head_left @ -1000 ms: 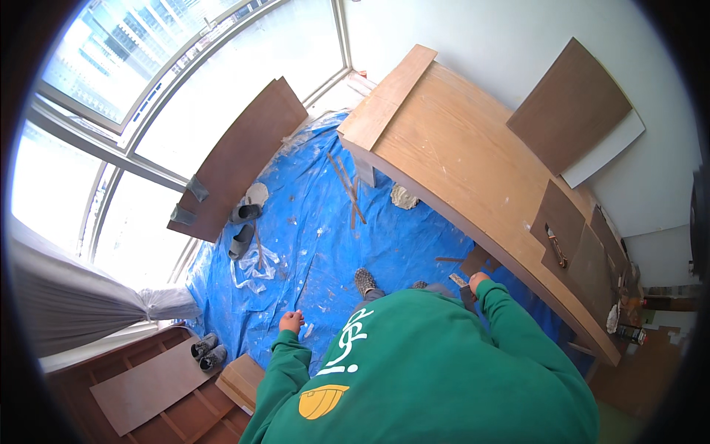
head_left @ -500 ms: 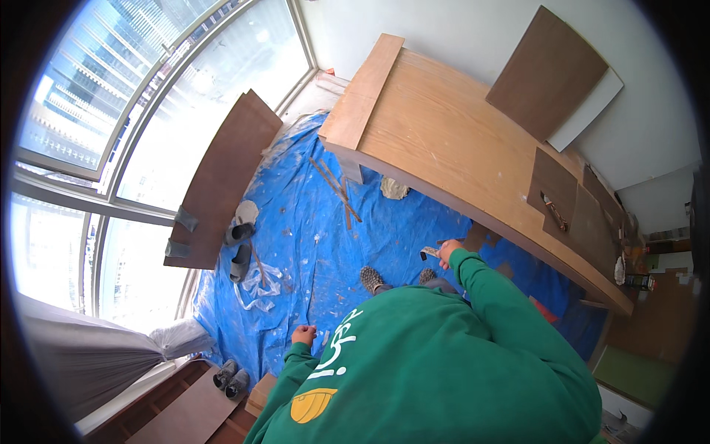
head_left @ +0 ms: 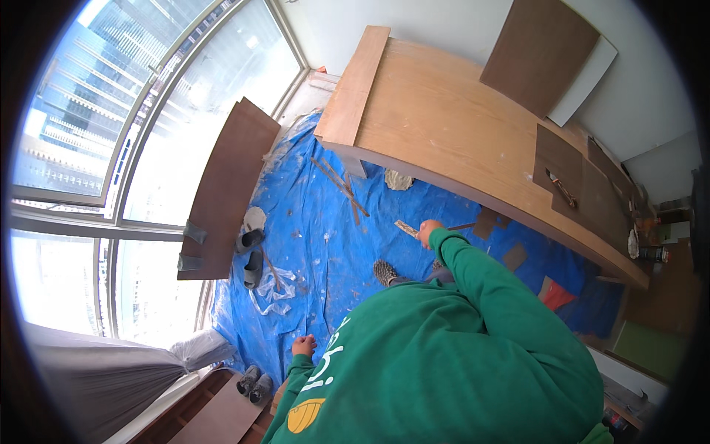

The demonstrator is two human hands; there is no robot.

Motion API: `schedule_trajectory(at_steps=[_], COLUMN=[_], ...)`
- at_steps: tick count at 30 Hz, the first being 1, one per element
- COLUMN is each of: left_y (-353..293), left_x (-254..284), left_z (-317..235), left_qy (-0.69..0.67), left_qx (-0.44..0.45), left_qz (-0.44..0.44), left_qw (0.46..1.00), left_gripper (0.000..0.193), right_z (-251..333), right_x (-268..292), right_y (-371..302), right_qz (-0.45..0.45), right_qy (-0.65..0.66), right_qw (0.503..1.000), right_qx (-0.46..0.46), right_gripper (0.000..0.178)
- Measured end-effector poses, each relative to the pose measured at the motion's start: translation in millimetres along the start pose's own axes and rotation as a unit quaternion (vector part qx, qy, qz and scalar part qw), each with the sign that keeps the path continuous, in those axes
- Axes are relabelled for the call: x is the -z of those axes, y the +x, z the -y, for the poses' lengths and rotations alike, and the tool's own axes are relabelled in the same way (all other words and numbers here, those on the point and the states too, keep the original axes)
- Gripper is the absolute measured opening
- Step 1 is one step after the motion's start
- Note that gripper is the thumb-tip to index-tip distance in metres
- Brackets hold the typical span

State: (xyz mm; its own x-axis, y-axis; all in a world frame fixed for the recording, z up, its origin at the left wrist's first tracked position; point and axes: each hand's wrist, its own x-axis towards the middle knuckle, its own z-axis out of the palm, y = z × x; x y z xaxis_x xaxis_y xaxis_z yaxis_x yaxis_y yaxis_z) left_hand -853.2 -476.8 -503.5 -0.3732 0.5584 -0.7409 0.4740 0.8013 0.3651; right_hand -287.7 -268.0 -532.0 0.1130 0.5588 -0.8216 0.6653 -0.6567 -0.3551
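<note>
My right hand (head_left: 427,232) is closed around a flat, narrow, tan-speckled piece (head_left: 406,229), held out over the blue sheet below the front edge of a wooden desk-like unit (head_left: 451,96). Its exact kind is too small to tell. A thin brown strip (head_left: 462,226) shows on the far side of that hand; whether it is part of the held piece I cannot tell. My left hand (head_left: 303,345) hangs low over the sheet with its fingers curled in, and nothing shows in it. Both arms are in green sleeves.
Blue plastic sheeting (head_left: 310,244) covers the floor, with crossed wood strips (head_left: 342,189), slippers (head_left: 253,268) and a clear plastic bag (head_left: 275,294) on it. A brown panel (head_left: 229,185) leans at the window. A brown-handled tool (head_left: 562,189) lies on the unit. Shoes (head_left: 255,385) sit lower left.
My right hand has moved left and up in the picture with the held piece, which now points up and left. My left hand stays low. The whole view has shifted slightly.
</note>
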Motion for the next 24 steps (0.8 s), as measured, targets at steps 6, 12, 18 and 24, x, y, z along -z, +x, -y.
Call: schedule_trajectory(at_steps=[6, 12, 18, 24], left_y=[30, 78, 92, 102], left_x=[-38, -40, -2, -9], left_z=[28, 49, 12, -23], left_qy=[-0.057, -0.042, 0.140, 0.229], left_qx=[0.008, -0.043, -0.158, -0.182], left_qz=[0.053, 0.076, 0.028, 0.024], left_qw=[0.997, 0.995, 0.977, 0.956], left_gripper=[0.033, 0.035, 0.039, 0.038], right_z=[-34, 2, 88, 62], right_x=[-20, -12, 12, 13], right_y=[1, 6, -8, -8], right_qz=[0.047, 0.059, -0.114, -0.035], right_qy=[0.014, 0.077, -0.037, -0.064], right_qw=[0.997, 0.995, 0.978, 0.985], right_qx=[-0.052, 0.003, 0.169, 0.155], right_gripper=[0.014, 0.013, 0.041, 0.044])
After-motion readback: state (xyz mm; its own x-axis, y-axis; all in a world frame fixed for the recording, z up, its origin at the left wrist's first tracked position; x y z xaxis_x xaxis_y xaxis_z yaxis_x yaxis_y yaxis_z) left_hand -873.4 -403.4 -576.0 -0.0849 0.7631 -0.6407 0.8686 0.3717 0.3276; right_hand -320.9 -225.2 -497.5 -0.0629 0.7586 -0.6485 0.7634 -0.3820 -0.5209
